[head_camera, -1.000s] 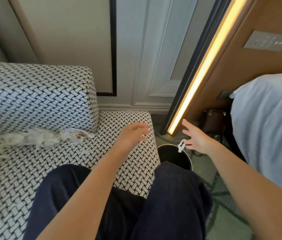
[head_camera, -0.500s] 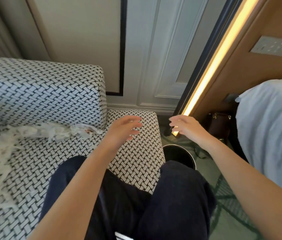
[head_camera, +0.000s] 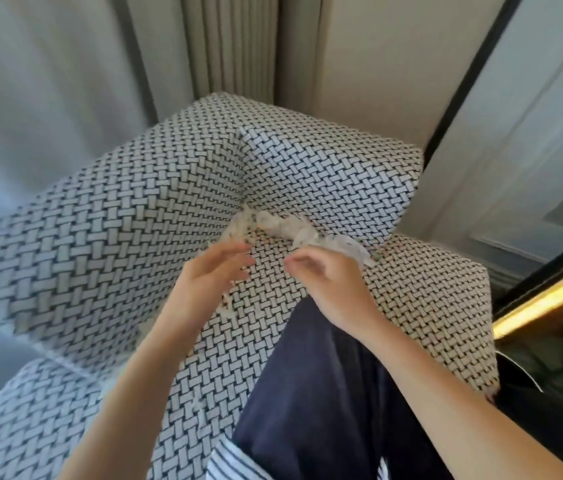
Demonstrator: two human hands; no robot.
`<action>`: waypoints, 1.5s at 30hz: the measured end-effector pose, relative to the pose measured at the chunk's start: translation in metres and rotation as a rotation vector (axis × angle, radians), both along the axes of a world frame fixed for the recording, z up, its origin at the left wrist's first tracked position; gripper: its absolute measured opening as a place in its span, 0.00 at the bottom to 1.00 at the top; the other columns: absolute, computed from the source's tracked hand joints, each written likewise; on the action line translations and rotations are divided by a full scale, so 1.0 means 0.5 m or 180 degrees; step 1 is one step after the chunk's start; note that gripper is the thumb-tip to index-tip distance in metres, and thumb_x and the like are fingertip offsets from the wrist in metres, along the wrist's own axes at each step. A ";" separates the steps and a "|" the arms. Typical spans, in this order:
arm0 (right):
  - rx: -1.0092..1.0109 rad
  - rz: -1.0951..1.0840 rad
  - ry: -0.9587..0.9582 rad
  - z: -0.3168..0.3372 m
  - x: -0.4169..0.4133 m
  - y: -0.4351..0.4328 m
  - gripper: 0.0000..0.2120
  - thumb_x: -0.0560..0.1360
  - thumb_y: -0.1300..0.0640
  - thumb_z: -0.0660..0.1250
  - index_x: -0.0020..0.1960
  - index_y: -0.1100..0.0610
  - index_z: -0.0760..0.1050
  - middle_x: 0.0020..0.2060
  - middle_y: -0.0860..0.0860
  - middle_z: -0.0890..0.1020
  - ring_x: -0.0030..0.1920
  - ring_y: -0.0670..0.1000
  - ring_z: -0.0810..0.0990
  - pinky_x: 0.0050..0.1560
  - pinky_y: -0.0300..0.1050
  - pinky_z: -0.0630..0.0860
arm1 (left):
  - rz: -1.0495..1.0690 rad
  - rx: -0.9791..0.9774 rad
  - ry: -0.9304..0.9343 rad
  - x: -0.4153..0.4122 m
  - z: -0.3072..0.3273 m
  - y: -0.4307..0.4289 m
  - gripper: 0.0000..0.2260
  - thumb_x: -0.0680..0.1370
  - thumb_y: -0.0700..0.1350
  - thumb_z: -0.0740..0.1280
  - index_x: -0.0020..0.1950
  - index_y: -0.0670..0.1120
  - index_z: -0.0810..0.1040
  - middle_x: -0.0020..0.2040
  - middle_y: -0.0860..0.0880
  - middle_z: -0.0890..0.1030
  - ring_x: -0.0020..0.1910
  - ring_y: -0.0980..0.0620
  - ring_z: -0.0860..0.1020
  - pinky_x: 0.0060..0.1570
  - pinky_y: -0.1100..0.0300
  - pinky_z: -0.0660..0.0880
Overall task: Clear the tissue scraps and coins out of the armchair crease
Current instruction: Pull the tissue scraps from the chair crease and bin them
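White tissue scraps (head_camera: 294,230) lie bunched in the corner crease of the black-and-white woven armchair (head_camera: 134,237), where the seat meets the back and arm. More small scraps (head_camera: 230,308) trail down the left crease beside my forearm. My left hand (head_camera: 211,275) hovers over the seat with its fingers relaxed, the tips just short of the scraps. My right hand (head_camera: 332,285) is beside it with loosely curled fingers, right below the tissue strip and holding nothing that I can see. No coins show.
My dark-trousered leg (head_camera: 314,393) rests on the seat. A dark bin (head_camera: 529,379) stands on the floor at the seat's right edge, under a lit yellow strip (head_camera: 550,299). Curtains and wall panels stand behind the chair.
My right hand let a tissue scrap go over the bin, then swung left to the crease. My view turned left to the chair corner, and both hands now sit by the tissue.
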State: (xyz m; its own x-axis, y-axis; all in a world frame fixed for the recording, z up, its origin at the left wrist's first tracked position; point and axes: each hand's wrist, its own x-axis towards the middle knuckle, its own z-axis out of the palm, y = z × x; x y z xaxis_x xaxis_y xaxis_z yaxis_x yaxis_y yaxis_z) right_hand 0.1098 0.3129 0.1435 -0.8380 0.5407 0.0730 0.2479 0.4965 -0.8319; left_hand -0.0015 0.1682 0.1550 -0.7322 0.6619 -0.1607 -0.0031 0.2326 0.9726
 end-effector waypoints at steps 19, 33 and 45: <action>0.0936 0.1859 -0.0695 -0.327 -0.152 -0.347 0.27 0.75 0.54 0.65 0.73 0.51 0.63 0.71 0.51 0.63 0.72 0.52 0.58 0.73 0.50 0.57 | 0.1949 -0.2003 0.0439 0.018 -0.359 -0.305 0.24 0.75 0.45 0.67 0.70 0.47 0.69 0.67 0.50 0.73 0.66 0.46 0.63 0.67 0.50 0.61; 0.0829 0.1603 -0.0292 -0.354 -0.123 -0.321 0.17 0.76 0.60 0.66 0.64 0.54 0.75 0.59 0.47 0.79 0.63 0.47 0.73 0.67 0.41 0.67 | 0.1834 -0.1009 0.0259 0.046 -0.348 -0.255 0.14 0.75 0.36 0.66 0.59 0.47 0.78 0.48 0.60 0.79 0.51 0.64 0.76 0.52 0.71 0.72; 0.0283 0.1009 -0.0302 -0.352 -0.134 -0.293 0.11 0.76 0.62 0.65 0.58 0.56 0.79 0.45 0.49 0.81 0.45 0.45 0.78 0.45 0.32 0.74 | 0.1441 -0.3352 0.1377 -0.003 -0.381 -0.272 0.23 0.80 0.51 0.53 0.73 0.45 0.63 0.73 0.51 0.62 0.73 0.44 0.54 0.72 0.50 0.49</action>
State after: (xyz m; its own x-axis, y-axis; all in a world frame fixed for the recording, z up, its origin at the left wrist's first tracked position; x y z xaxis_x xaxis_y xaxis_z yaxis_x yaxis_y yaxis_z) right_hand 0.0430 0.1662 -0.0323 -0.9687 0.2474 0.0218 0.1439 0.6306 -0.7626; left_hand -0.0030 0.0324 -0.0354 -0.9883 0.0274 -0.1502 -0.0113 0.9679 0.2509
